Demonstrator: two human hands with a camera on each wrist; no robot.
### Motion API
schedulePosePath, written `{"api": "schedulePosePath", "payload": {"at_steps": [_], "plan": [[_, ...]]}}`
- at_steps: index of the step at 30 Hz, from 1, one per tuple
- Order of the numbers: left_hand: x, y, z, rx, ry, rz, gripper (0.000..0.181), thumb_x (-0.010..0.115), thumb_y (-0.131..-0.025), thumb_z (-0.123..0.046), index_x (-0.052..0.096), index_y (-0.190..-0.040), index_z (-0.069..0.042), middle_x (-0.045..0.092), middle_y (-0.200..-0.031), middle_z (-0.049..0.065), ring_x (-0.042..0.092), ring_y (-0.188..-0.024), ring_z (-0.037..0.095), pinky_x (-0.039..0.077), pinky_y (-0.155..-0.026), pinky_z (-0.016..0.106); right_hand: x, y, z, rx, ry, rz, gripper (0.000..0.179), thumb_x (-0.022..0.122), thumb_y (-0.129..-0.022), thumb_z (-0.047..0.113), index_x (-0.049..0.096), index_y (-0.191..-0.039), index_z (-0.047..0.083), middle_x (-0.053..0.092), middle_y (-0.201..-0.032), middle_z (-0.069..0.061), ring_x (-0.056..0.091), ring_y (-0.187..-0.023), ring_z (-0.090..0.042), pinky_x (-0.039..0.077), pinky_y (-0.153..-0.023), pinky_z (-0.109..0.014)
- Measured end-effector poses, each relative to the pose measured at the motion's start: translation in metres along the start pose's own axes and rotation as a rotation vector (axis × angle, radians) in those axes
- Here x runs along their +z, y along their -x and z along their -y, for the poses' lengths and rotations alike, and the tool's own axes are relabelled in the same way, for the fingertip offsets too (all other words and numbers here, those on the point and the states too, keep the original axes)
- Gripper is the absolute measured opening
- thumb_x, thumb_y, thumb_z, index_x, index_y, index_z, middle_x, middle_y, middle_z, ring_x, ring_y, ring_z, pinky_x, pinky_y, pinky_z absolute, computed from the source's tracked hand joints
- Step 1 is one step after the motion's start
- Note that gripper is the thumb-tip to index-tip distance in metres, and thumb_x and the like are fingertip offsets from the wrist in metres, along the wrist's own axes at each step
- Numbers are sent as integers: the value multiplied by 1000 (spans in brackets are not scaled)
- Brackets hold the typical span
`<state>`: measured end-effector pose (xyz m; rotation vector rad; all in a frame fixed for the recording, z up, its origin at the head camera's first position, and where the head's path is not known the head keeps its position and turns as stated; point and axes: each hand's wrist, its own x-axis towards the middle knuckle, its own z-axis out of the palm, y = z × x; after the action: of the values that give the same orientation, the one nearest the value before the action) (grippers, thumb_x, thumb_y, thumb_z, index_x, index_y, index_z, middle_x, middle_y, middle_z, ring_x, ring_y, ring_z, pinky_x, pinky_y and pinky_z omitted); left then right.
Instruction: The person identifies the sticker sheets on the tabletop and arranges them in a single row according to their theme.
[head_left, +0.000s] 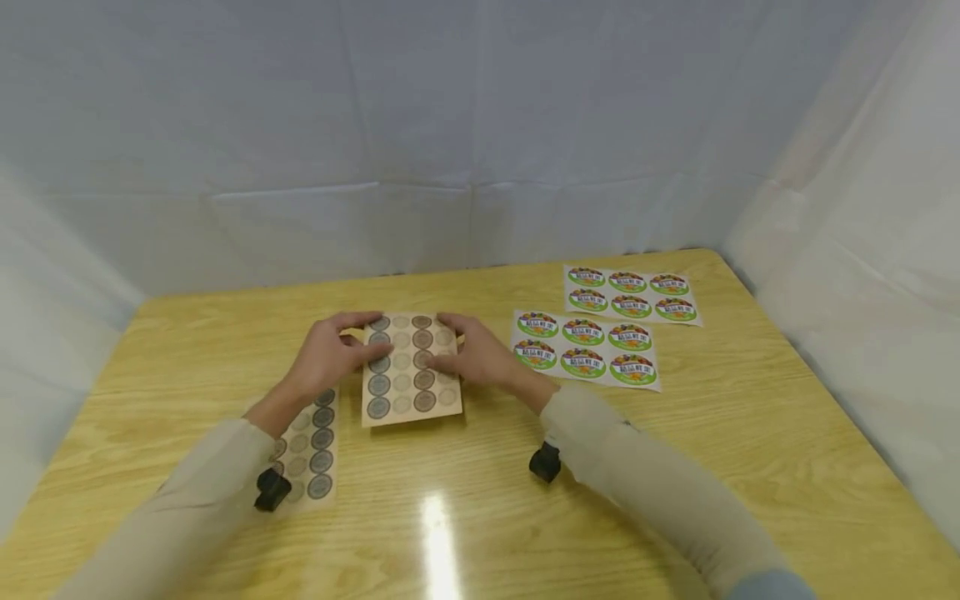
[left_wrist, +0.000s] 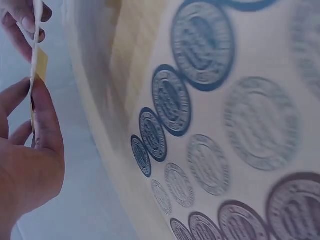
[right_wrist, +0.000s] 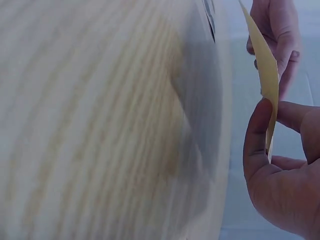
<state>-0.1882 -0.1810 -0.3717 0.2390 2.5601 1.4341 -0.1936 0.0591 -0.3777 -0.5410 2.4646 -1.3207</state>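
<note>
Both hands hold one sheet of round stickers (head_left: 402, 382), printed in columns of blue, pale and brown circles. My left hand (head_left: 330, 354) pinches its left edge, thumb on the printed face. Opposite it, my right hand (head_left: 480, 354) pinches the right edge, also with the thumb in front. The sheet is raised off the table, its near edge casting a shadow. In the right wrist view the sheet (right_wrist: 267, 75) appears edge-on and slightly bent between the hands. A second sheet of round stickers (head_left: 321, 462) lies partly under my left forearm.
Two sheets of oval green-and-white stickers lie to the right, a nearer sheet (head_left: 585, 348) and a farther sheet (head_left: 632, 297). They rest on a wood-grain table (head_left: 480, 533). A pale curtain (head_left: 420, 133) hangs behind the table's far edge.
</note>
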Motion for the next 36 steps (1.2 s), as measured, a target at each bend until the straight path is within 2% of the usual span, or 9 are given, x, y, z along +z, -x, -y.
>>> {"api": "schedulePosePath", "payload": {"at_steps": [2,6,11,15,18,21,28,30,36], "plan": [[1,5,1,-11,20,6,59,71,-88,-29,49,-140,-12,67,-81,14,64,-68,28,53,-60,39,4,4,1,-4,12,-3,72,70,-89,25,33,-147,2,52,-127,-13,56,-99,-18,47,-82,-29],[3,16,3,-38,17,15,61,72,-87,-31,49,-140,-11,68,-78,10,64,-67,25,52,-62,38,11,11,1,-3,28,-8,66,71,-88,25,41,-142,4,53,-122,-13,55,-99,-18,46,-82,-29],[8,27,5,-85,-10,27,60,71,-88,-32,49,-140,-11,68,-83,10,64,-69,23,51,-63,37,19,19,0,-2,32,2,58,72,-87,23,45,-136,6,55,-116,-10,55,-96,-19,46,-82,-32],[9,33,8,-98,-46,16,57,70,-89,-30,52,-137,-8,68,-87,10,64,-69,20,51,-61,36,26,21,-2,-8,26,16,58,73,-87,21,46,-135,4,55,-120,-11,54,-105,-20,42,-93,-34],[9,38,10,-105,-26,17,55,69,-89,-29,52,-136,-5,68,-89,12,65,-68,21,52,-60,36,31,22,-3,-10,37,26,58,74,-86,21,47,-134,3,55,-124,-12,51,-113,-20,37,-100,-33],[8,42,12,-120,-7,23,55,69,-90,-29,52,-135,-5,68,-90,12,66,-69,22,53,-60,37,35,23,-2,-5,55,35,58,74,-85,22,48,-134,4,54,-126,-12,50,-116,-21,35,-102,-33],[14,50,14,-129,-138,10,48,70,-89,-27,57,-130,-5,60,-77,8,56,-62,19,44,-58,32,39,27,2,7,90,67,57,74,-85,20,48,-133,4,56,-122,-12,53,-108,-20,40,-97,-32],[15,52,14,-125,-168,8,46,69,-89,-25,58,-129,-5,58,-77,8,54,-62,18,43,-58,32,41,27,1,-6,120,65,57,74,-84,21,49,-132,4,57,-120,-12,54,-106,-19,41,-95,-31],[18,53,9,-87,-234,7,43,68,-89,-17,58,-127,-1,47,-62,5,43,-50,15,37,-49,30,44,29,4,3,226,72,59,74,-83,24,49,-133,6,55,-117,-13,53,-103,-19,42,-93,-30]]}}
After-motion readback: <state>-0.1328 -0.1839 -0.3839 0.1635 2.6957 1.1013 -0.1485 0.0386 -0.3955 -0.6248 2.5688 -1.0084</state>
